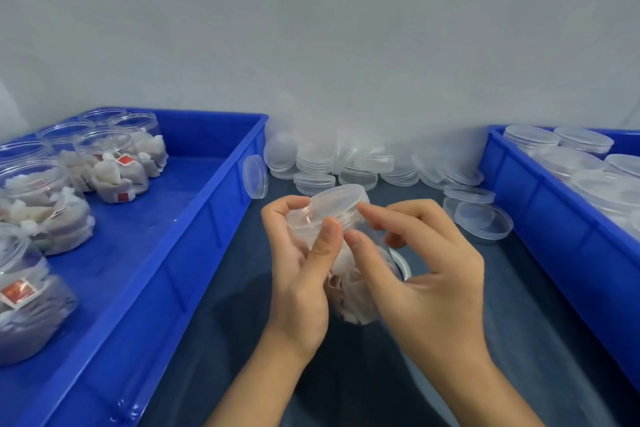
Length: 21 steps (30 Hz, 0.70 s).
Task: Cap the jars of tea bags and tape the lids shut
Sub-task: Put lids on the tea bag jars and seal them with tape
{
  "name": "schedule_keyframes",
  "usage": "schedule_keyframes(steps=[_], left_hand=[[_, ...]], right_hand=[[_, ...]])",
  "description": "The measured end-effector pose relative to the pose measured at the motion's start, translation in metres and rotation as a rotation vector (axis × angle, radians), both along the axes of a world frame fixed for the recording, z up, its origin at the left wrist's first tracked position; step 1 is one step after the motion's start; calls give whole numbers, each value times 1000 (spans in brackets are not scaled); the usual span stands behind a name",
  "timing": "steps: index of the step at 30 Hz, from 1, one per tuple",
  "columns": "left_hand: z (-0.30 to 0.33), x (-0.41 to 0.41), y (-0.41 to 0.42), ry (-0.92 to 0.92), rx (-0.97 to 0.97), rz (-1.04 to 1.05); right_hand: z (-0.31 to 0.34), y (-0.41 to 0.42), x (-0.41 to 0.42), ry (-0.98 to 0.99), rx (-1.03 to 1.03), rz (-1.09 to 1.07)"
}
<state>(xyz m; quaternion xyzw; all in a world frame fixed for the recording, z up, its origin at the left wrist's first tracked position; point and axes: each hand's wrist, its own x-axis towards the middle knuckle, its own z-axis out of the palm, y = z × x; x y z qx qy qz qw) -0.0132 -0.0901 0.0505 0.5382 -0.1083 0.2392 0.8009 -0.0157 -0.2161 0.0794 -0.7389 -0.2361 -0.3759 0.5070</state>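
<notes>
The left hand [298,274] grips a clear plastic jar of tea bags [349,291], its translucent round lid [337,201] on. The right hand [426,274] fingers, curled narrow, pinch near the rim; taping looks unfinished. Open jars [114,163] wait in the blue plastic tray [207,204].

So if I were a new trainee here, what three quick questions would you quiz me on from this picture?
1. True or false: the jar held between the left hand and the right hand already carries a lid.
2. Where do the uncapped jars of tea bags stand?
A. in the left blue bin
B. in the right blue bin
C. on the floor
3. Fill in: the loose lids are piled against the ____ behind the table.

Key
1. True; it looks tilted, and no tape is visible on it.
2. A
3. wall
</notes>
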Motion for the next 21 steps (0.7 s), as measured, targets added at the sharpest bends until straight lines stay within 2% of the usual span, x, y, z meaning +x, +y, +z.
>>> schedule_keyframes(steps=[4, 11, 15, 21], left_hand=[[-1, 1, -1, -28, 50, 47], [-1, 2, 2, -39, 118, 92], [-1, 4, 2, -29, 127, 112], [-1, 4, 3, -33, 197, 141]], right_hand=[[0, -2, 3, 85, 76, 40], [1, -11, 10, 306, 196, 237], [2, -17, 13, 399, 181, 298], [4, -25, 17, 475, 100, 278]])
